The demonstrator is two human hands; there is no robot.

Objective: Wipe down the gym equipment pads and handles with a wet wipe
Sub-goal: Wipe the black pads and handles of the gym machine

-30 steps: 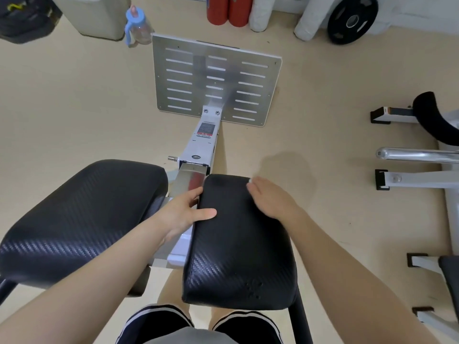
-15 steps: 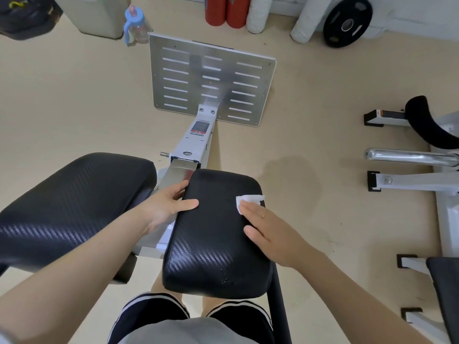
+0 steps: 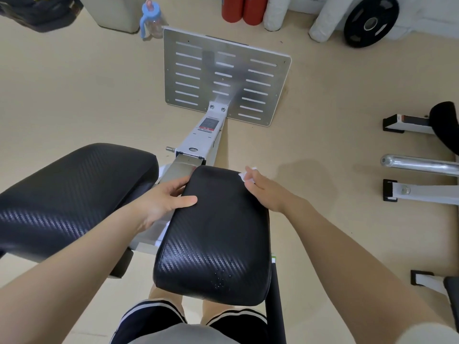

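Right hand (image 3: 267,192) slid wipe (image 3: 244,175) up pad (image 3: 216,234) to far corner

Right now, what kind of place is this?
Most likely a gym or home workout room: black padded machine pads, a slotted metal footplate on the floor, a weight plate leaning at the wall. The right hand presses a white wipe on the pad.
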